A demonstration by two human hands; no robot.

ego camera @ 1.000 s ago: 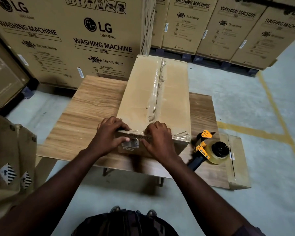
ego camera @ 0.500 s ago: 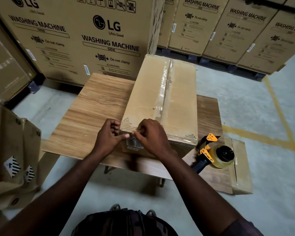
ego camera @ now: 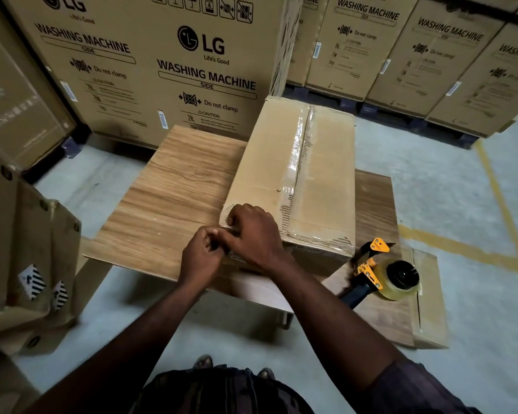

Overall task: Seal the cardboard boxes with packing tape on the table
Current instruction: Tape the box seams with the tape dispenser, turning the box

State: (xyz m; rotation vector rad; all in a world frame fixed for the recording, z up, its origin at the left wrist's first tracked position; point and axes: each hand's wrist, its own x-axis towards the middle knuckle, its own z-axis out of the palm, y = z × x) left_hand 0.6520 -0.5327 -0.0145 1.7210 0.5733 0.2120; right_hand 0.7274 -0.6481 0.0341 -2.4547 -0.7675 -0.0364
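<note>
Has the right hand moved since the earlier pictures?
Yes. The right hand went left along the near edge of the brown cardboard box, from tape seam to left corner.

A single wide-angle view from the person's head looks forward and steeply down, close over both forearms (ego camera: pixel 326 309), onto the wooden table (ego camera: pixel 168 186) (their own feet (ego camera: pixel 204 361) show at the bottom edge), with stacked washing-machine cartons (ego camera: pixel 162 55) filling the top.

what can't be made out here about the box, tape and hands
Head view: near end and label of the brown cardboard box, covered by the left hand and right hand.
Head view: whether either hand pinches the clear tape, hidden by curled fingers.
Head view: handle of the yellow and black tape dispenser, partly behind the right forearm.
</note>
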